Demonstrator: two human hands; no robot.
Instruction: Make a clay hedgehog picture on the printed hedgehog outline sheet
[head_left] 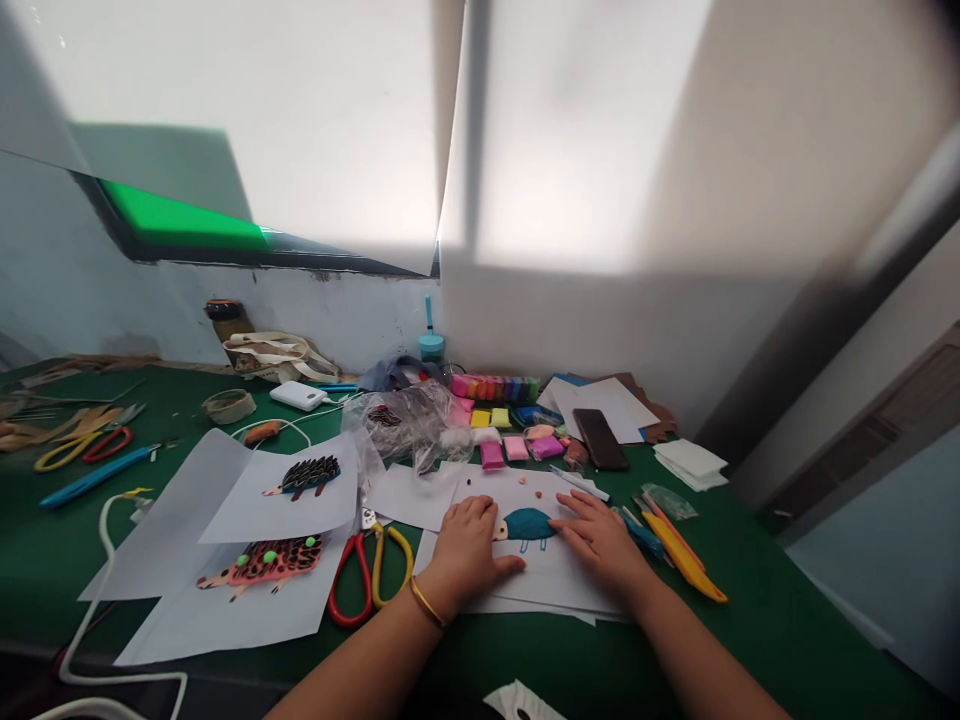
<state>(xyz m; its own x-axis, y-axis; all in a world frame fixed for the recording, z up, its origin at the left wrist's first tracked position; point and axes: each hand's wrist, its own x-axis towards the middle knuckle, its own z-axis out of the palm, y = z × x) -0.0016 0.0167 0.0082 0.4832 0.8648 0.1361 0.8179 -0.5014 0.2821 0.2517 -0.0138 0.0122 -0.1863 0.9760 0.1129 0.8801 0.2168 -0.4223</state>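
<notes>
On a white sheet [577, 580] lies a flat blue hedgehog-like shape [527, 523] with a beige face and drawn legs. My left hand [471, 545] rests on the paper at its face end, fingers spread, a gold bangle on the wrist. At the other end of the shape, the fingers of my right hand [600, 538] lie apart, near or touching its edge. Neither hand holds anything. Small bits of clay [538, 494] sit on the sheet above the shape.
Red-and-yellow-handled scissors [373, 570] lie left of my left hand. Two finished hedgehog pictures [307, 478] are further left. Clay packets [516, 448], a dark phone [600, 438] and a plastic bag [409, 425] lie behind; a yellow cutter [684, 556] is at right.
</notes>
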